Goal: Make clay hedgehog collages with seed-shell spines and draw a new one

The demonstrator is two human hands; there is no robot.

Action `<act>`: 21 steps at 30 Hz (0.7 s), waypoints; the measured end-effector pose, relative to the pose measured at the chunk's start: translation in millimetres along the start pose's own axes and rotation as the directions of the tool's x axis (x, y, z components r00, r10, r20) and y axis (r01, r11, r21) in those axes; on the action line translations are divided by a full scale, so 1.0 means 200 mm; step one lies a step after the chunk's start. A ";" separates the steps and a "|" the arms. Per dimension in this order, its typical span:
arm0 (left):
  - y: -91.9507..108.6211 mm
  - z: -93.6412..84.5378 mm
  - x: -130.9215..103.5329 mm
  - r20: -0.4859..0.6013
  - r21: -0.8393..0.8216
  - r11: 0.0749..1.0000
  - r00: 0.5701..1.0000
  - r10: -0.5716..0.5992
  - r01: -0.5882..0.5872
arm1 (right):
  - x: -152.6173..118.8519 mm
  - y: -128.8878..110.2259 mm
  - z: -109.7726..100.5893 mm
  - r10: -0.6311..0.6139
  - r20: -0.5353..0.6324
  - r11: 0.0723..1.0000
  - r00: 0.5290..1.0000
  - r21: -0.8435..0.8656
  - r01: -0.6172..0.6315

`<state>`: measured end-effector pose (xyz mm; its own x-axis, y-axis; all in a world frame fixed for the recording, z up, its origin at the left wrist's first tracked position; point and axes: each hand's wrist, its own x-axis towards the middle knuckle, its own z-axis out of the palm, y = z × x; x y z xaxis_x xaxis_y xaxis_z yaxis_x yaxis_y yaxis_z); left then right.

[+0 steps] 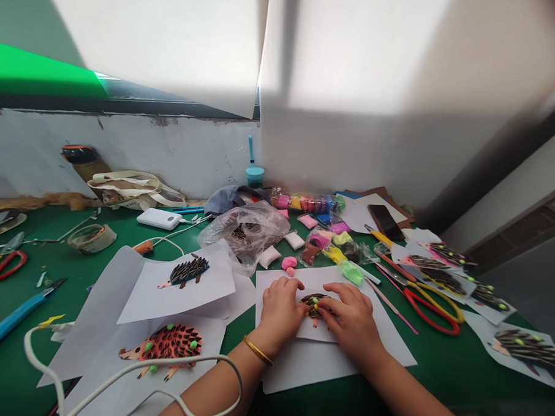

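A small clay hedgehog (313, 304) covered in dark striped seeds lies on a white sheet of paper (306, 334), with green clay balls among its seeds. My left hand (282, 309), a gold bangle at its wrist, has curled fingers against the hedgehog's left side. From the other side, my right hand (353, 321) bends its fingers over the hedgehog, fingertips touching it beside a green ball. Both hands partly cover the figure. Pink clay lumps (289, 262) and a green clay packet (352, 272) sit just beyond the paper.
Scissors (431, 308) and other hedgehog pictures (493, 297) lie at right. To the left are a large pink hedgehog (164, 348), a dark one (188, 272) and a white cable (141, 365) crossing in front. Behind are a plastic bag of seeds (244, 231) and clay packets (313, 240).
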<state>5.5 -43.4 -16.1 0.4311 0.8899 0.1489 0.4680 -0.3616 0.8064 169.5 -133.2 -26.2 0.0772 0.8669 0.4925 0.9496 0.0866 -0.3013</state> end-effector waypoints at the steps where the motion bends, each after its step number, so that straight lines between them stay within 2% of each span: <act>1: 0.00 0.00 0.00 0.004 0.020 1.000 1.000 0.005 -0.005 | 0.00 0.00 0.00 -0.001 0.003 1.000 1.000 -0.002 0.001; 13: 0.00 0.01 -0.01 0.016 0.006 0.999 0.999 0.033 -0.033 | 0.02 -0.02 -0.03 -0.026 0.009 0.999 1.000 -0.027 0.026; 21: 0.00 0.02 -0.01 0.056 0.136 0.987 0.995 0.077 -0.084 | 0.03 -0.04 -0.03 -0.030 0.021 0.999 0.999 -0.016 0.030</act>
<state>7.8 -47.1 -19.0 0.5083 0.8424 0.1789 0.5305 -0.4699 0.7055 164.7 -132.1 -15.6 0.0424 0.8739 0.4842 0.9564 0.1048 -0.2727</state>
